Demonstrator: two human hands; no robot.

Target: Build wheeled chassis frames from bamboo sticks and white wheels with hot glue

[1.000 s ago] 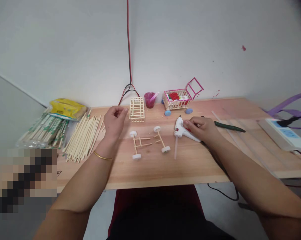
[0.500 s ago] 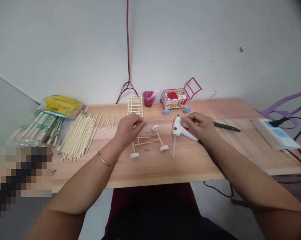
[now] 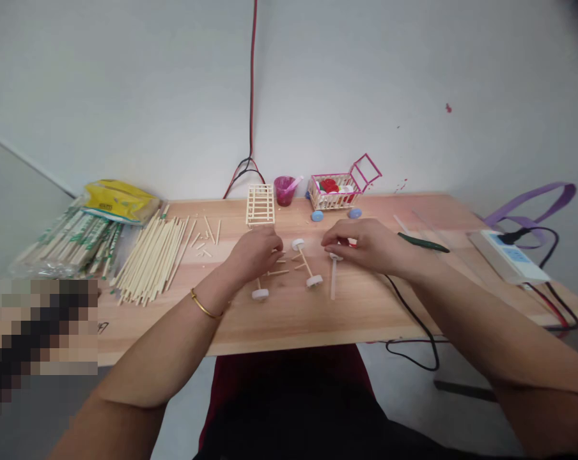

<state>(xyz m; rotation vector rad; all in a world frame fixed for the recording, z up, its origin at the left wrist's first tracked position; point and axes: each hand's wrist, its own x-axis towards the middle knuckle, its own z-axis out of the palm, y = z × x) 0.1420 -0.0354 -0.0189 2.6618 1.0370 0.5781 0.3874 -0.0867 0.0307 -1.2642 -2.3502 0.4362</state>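
My left hand (image 3: pixel 256 254), fingers curled together, is over a wheeled stick frame whose white wheel (image 3: pixel 259 294) shows below it. The fingertips are by the frame's short sticks; whether they grip one is hidden. To their right lies a wooden axle (image 3: pixel 304 262) with a white wheel at each end. My right hand (image 3: pixel 366 246) is over the white glue gun (image 3: pixel 335 257), covering most of it, with a gap between thumb and fingers. A clear glue stick (image 3: pixel 334 281) juts from the gun toward me.
Loose wooden sticks (image 3: pixel 155 262), wrapped stick bundles (image 3: pixel 71 246) and a yellow packet (image 3: pixel 121 201) lie left. At the back are a stick lattice (image 3: pixel 260 204), a pink cup (image 3: pixel 284 191) and a small cart (image 3: pixel 334 191). Rightward are a green-handled tool (image 3: pixel 423 242) and a power strip (image 3: pixel 507 257).
My left hand has lowered toward the wheeled frame. My right hand has moved left over the glue gun, now hiding most of it. The view has shifted slightly.
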